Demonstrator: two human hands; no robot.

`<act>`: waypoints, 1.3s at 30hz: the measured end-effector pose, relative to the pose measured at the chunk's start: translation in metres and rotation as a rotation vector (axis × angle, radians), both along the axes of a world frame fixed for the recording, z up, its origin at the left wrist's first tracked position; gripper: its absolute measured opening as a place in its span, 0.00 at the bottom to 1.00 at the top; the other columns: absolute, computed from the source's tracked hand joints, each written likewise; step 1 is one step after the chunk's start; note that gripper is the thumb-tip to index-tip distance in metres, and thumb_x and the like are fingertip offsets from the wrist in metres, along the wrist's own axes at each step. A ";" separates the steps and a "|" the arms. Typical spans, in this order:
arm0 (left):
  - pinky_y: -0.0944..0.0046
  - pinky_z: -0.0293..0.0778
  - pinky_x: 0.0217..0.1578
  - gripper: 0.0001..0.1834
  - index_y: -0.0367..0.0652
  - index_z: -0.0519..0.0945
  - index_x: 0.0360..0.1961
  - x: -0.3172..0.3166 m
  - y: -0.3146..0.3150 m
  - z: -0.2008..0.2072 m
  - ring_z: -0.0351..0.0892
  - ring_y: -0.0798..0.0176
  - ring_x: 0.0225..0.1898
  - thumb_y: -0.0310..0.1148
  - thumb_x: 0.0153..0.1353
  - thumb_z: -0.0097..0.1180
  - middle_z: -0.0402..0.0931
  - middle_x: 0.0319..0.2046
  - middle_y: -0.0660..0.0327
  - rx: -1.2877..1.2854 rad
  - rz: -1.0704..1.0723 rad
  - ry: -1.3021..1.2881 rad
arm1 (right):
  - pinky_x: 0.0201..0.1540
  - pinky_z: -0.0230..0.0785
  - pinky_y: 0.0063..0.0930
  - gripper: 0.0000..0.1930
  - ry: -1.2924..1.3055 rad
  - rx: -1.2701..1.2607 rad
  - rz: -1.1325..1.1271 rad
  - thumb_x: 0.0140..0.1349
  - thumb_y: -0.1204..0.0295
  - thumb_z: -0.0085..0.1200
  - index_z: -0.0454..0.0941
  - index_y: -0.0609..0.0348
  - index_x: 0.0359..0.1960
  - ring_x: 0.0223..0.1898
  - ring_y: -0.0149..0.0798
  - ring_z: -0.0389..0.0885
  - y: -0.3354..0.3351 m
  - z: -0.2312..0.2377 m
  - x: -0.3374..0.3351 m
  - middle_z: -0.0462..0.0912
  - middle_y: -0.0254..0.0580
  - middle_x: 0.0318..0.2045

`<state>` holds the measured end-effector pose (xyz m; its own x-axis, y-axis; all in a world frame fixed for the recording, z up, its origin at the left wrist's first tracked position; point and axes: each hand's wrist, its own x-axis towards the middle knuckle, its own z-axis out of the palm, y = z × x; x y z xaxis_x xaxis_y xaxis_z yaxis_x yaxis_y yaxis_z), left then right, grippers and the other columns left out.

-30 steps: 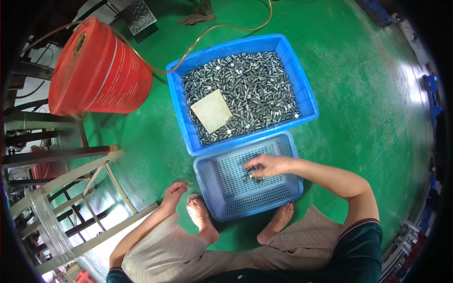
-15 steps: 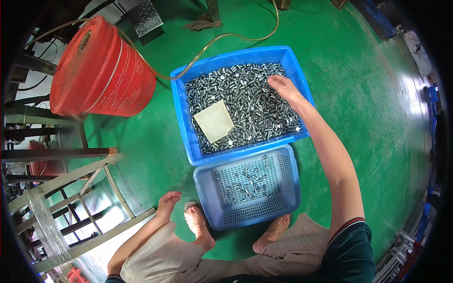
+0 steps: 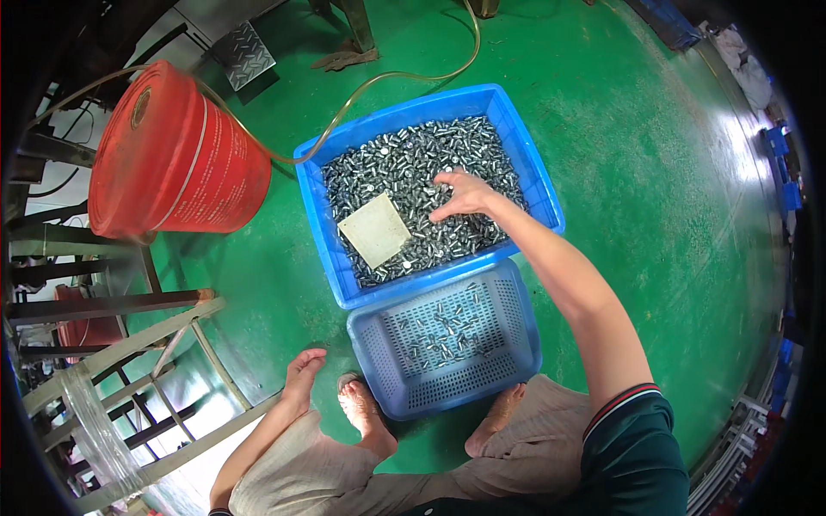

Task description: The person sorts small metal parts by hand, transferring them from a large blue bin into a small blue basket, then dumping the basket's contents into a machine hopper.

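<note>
A large blue plastic tub (image 3: pixel 318 236) holds a thick layer of small shiny metal cylindrical pieces (image 3: pixel 413 163). On them, at the left, lies a pale square plate (image 3: pixel 375 230). My right hand (image 3: pixel 469 193) is over the pieces, right of the plate, thumb and fingers spread; no piece shows in its grasp. Nearer to me, against the tub, stands a grey-blue perforated basket (image 3: pixel 404 389) with a thin scatter of the same pieces (image 3: pixel 447 334). My left hand (image 3: pixel 304 371) hangs by my left knee, left of the basket, fingers loosely bent, holding nothing visible.
A red lidded bucket (image 3: pixel 194 163) stands at the far left, with a clear yellowish hose (image 3: pixel 370 82) running past it to the tub. A metal frame (image 3: pixel 215 361) is at the left. My feet (image 3: pixel 363 404) flank the basket on the green floor (image 3: pixel 628 163).
My right hand has moved left and nearer over the pieces, from the tub's right side toward the plate, with its fingers now spread. My left hand stays by the knee. The view has shifted slightly.
</note>
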<state>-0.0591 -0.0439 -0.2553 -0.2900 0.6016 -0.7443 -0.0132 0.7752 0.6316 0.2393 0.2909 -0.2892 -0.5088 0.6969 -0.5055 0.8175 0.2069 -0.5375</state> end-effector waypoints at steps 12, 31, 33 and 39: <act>0.71 0.56 0.40 0.09 0.48 0.75 0.36 0.008 -0.016 -0.004 0.67 0.74 0.38 0.32 0.51 0.50 0.72 0.32 0.71 -0.013 0.024 -0.052 | 0.21 0.61 0.23 0.15 0.572 -0.804 -0.251 0.38 0.76 0.54 0.70 0.55 0.33 0.26 0.25 0.69 -0.036 0.044 0.026 0.73 0.32 0.23; 0.75 0.58 0.36 0.10 0.43 0.74 0.38 -0.006 -0.012 -0.002 0.67 0.76 0.36 0.30 0.52 0.50 0.72 0.32 0.69 0.028 -0.012 -0.044 | 0.53 0.59 0.41 0.42 0.152 0.376 -0.142 0.36 0.47 0.60 0.60 0.48 0.56 0.53 0.55 0.62 0.012 -0.007 -0.029 0.63 0.54 0.53; 0.75 0.58 0.35 0.10 0.43 0.74 0.37 -0.005 -0.014 -0.004 0.66 0.76 0.35 0.29 0.52 0.50 0.72 0.31 0.70 0.028 0.004 -0.022 | 0.58 0.49 0.48 0.52 0.041 0.251 -0.178 0.28 0.41 0.61 0.53 0.41 0.60 0.59 0.59 0.48 0.033 -0.025 -0.047 0.53 0.51 0.59; 0.75 0.58 0.35 0.09 0.43 0.74 0.37 -0.012 -0.005 -0.004 0.66 0.76 0.34 0.29 0.53 0.49 0.71 0.30 0.70 0.029 0.037 -0.014 | 0.56 0.48 0.56 0.48 -0.168 0.166 -0.096 0.28 0.37 0.57 0.58 0.36 0.56 0.60 0.58 0.47 0.021 -0.006 -0.064 0.51 0.49 0.59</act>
